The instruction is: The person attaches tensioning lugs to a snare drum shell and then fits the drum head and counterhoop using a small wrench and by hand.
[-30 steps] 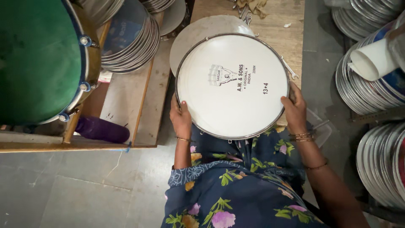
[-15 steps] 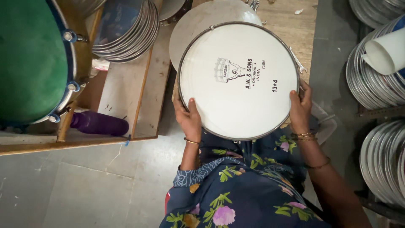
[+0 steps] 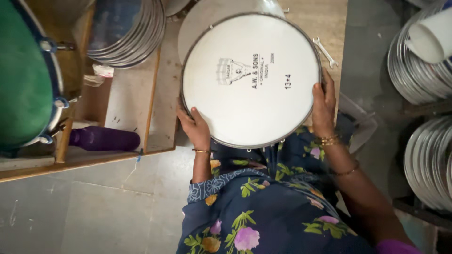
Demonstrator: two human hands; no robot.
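I hold a round drum (image 3: 249, 80) with a white skin and a metal rim, flat side up, above my lap. My left hand (image 3: 194, 127) grips its lower left rim, thumb lying on the skin. On the right rim sits my right hand (image 3: 324, 101), fingers curled over the edge. A black printed mark lies near the middle of the skin. Another white drum skin (image 3: 197, 19) shows partly behind it. My dark blue floral clothing (image 3: 263, 207) fills the bottom of the view.
A green-skinned drum (image 3: 23, 75) stands at far left. Stacked metal hoops (image 3: 127, 33) rest on a wooden shelf (image 3: 127, 99) with a purple bottle (image 3: 103, 138). A spanner (image 3: 325, 51) lies on the wooden board. More hoop stacks (image 3: 419, 70) stand at right.
The drum has turned slightly in my hands and sits a little higher and more to the right in view. Both hands keep their hold on the rim.
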